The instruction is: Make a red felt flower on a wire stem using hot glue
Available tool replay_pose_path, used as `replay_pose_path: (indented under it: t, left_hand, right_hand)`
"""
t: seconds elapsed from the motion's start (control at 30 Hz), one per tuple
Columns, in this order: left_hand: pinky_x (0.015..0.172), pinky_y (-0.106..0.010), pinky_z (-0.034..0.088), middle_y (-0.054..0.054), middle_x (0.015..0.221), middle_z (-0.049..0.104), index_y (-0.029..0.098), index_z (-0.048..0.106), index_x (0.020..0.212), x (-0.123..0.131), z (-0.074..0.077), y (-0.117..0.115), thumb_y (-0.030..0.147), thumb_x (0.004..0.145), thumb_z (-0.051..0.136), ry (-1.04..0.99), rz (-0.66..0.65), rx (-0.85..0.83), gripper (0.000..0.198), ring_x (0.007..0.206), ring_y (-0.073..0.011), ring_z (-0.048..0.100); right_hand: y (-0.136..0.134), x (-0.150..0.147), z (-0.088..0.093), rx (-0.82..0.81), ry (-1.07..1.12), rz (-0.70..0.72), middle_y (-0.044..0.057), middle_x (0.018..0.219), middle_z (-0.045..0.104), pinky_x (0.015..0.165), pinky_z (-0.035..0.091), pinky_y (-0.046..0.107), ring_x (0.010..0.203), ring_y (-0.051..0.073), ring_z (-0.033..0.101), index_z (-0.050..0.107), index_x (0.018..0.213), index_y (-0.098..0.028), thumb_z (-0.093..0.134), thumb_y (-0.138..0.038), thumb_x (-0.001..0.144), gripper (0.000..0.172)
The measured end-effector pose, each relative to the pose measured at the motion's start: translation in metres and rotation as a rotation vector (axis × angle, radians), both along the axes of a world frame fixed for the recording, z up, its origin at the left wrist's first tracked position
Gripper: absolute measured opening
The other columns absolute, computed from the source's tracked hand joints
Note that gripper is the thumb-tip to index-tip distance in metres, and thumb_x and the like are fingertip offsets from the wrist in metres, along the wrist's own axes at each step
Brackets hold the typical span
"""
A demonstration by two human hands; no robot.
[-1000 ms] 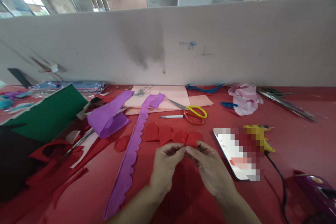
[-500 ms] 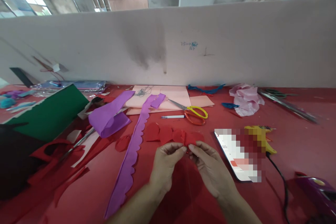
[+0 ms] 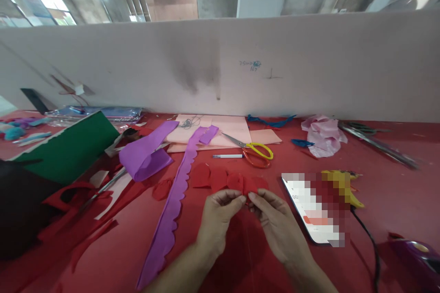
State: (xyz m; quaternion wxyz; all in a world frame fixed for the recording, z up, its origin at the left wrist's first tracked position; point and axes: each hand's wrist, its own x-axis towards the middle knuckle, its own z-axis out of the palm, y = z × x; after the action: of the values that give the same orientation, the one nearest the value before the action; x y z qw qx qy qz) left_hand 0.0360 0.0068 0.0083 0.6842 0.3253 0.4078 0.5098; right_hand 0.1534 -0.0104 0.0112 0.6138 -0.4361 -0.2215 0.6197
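Note:
My left hand (image 3: 220,215) and my right hand (image 3: 273,219) meet over the middle of the red table. Thumb and fingers of each are pinched on a small red felt piece (image 3: 245,185), which stands up between the fingertips; its lower edge is hidden by them. Behind the hands lie several red felt petal shapes (image 3: 200,177), flat in a row. To the left of my left hand runs a long purple felt strip (image 3: 173,206) with a scalloped edge. Beyond the petals are a white pen (image 3: 228,156) and scissors (image 3: 257,150) with yellow and orange handles.
A phone (image 3: 309,215), partly blurred out, and a yellow glue gun (image 3: 347,187) with a black cord lie right. A purple tool (image 3: 415,252) sits at the far right. Left are a folded purple sheet (image 3: 140,160), red scraps (image 3: 92,242) and a green board (image 3: 75,146). A white partition (image 3: 144,64) stands behind.
The whole view has shifted slightly downward and to the right in the picture. Both hands keep their pinch on the red felt piece, with hardly any movement.

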Motion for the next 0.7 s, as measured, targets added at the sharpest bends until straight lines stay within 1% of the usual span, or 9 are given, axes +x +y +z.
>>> replay_pose_path:
  t: [0.13,0.37,0.57,0.7]
  left_hand:
    - [0.07,-0.025,0.045,-0.003,0.068,0.068,0.014,0.07,0.07,0.0,-0.0002,-0.0004,0.022,0.065,0.074,0.0,0.007,-0.001,0.011,0.065,-0.0114,0.058]
    - [0.069,-0.025,0.045,-0.002,0.067,0.066,0.014,0.068,0.069,0.0004,0.0028,0.001,0.022,0.062,0.075,-0.025,0.013,-0.011,0.013,0.063,-0.0116,0.058]
    - [0.069,-0.024,0.045,0.0,0.068,0.063,0.015,0.066,0.069,-0.0014,0.0035,-0.0002,0.022,0.063,0.075,-0.044,0.011,0.013,0.013,0.065,-0.0104,0.056]
    - [0.069,-0.024,0.045,0.0,0.069,0.063,0.015,0.065,0.072,-0.0024,0.0038,-0.0001,0.02,0.064,0.074,-0.068,-0.006,0.028,0.012,0.066,-0.0107,0.057]
  right_hand:
    - [0.0004,0.0,-0.0008,-0.026,-0.044,-0.03,-0.001,0.064,0.066,0.066,0.046,0.028,0.062,0.013,0.057,0.069,0.069,-0.021,0.081,-0.026,0.06,0.015]
    - [-0.0001,0.0018,-0.0008,0.002,-0.112,0.009,-0.001,0.066,0.065,0.065,0.045,0.028,0.063,0.013,0.055,0.07,0.071,-0.022,0.079,-0.028,0.063,0.013]
    - [-0.0004,0.0007,0.0013,-0.001,-0.054,0.03,-0.002,0.068,0.067,0.068,0.045,0.028,0.065,0.013,0.056,0.071,0.07,-0.023,0.08,-0.028,0.062,0.013]
    - [-0.0006,0.0014,0.0004,-0.009,-0.007,0.03,-0.002,0.067,0.066,0.067,0.044,0.027,0.065,0.012,0.056,0.071,0.071,-0.023,0.08,-0.026,0.062,0.014]
